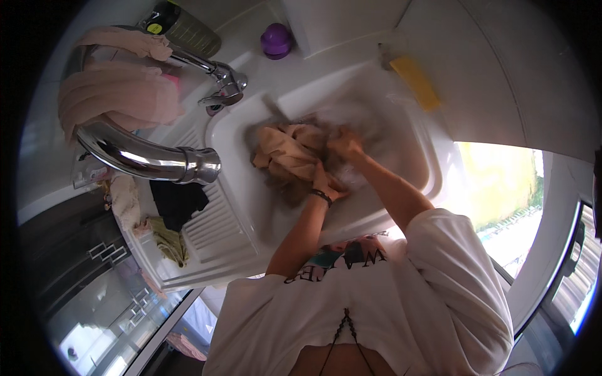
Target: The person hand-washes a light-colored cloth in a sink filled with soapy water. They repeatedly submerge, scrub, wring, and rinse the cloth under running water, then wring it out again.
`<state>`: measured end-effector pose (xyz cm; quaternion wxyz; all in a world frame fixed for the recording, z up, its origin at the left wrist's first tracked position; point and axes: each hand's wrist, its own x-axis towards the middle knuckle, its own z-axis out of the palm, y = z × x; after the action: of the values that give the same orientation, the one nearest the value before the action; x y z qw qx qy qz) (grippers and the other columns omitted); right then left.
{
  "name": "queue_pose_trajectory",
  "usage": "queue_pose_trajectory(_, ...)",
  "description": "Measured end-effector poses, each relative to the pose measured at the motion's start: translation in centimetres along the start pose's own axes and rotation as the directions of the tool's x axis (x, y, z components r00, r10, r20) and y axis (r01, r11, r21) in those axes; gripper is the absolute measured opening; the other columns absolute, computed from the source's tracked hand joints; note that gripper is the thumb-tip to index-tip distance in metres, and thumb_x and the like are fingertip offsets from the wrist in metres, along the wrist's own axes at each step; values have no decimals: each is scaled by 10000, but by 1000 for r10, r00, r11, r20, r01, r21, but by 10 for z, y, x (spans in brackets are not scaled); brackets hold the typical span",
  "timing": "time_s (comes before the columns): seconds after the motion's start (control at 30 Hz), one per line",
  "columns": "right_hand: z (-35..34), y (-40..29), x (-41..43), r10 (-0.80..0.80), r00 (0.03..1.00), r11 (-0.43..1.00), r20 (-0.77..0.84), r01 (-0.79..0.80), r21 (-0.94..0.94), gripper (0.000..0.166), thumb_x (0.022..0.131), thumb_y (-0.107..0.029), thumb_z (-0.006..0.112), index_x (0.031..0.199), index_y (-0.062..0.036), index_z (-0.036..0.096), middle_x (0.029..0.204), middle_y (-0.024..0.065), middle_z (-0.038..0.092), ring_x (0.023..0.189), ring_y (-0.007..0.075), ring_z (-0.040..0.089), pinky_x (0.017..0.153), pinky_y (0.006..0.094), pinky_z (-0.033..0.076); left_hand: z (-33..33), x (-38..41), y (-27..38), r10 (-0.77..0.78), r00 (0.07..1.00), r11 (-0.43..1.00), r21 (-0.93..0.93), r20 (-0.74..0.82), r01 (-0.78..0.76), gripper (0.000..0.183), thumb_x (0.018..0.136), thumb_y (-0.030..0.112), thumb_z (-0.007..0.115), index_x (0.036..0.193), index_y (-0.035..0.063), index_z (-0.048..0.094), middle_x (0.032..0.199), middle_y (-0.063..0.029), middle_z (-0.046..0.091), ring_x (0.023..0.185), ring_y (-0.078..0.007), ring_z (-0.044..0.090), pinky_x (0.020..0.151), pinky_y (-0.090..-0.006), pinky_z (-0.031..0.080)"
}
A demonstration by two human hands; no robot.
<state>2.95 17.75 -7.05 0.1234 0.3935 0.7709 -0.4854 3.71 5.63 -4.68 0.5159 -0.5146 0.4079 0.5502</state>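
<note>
A wet tan cloth (291,150) lies bunched in the water of a white laundry sink (277,230). My left hand (329,183), with a dark bracelet at the wrist, is at the cloth's lower right edge, its thumb against the fabric; some of its fingers are hidden. Just above and to the right, my right hand (345,142) is closed on a darker, wet part of the cloth, partly under blurred, cloudy water. The chrome spout (188,164) of a faucet points towards the sink from the left, and the cloth lies to the right of its mouth.
Sheer pink fabric (122,94) drapes over the faucet. A black cloth (176,202) and an olive cloth (169,239) lie on the ribbed drainboard (211,225). Behind the sink stand a purple container (276,41) and a dark-capped bottle (188,33). A yellow cloth (415,83) hangs at the sink's far right edge.
</note>
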Motion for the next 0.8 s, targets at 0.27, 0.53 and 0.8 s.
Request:
queue_pose_trajectory(0.27,-37,-81,-149,-702,665,703,-254,590,-397,379,593,-273,726,933,-152,608,1212,133,461,1128,387,398,790,513,390,6,-46,3,268,276,950,-301,923,83,709,839,658,409,1295,116,421,1259,-110,470,1147,-259,477,930,-469,414)
queue_pose_trajectory(0.53,-21,-63,-126,-737,589,674,-332,672,-306,295,635,-234,652,890,-96,599,918,107,562,872,316,529,700,433,465,10,-57,10,245,591,968,-157,769,-198,581,879,575,414,1209,104,494,1149,-79,546,1053,-217,543,868,-410,469)
queue_pose_trajectory(0.8,-25,42,29,-608,786,779,112,618,-110,241,811,-236,592,942,-34,608,870,117,619,772,257,592,694,356,479,0,-20,-15,227,863,966,8,450,-259,379,944,411,452,1134,94,539,1061,-79,593,909,-203,591,783,-400,510)
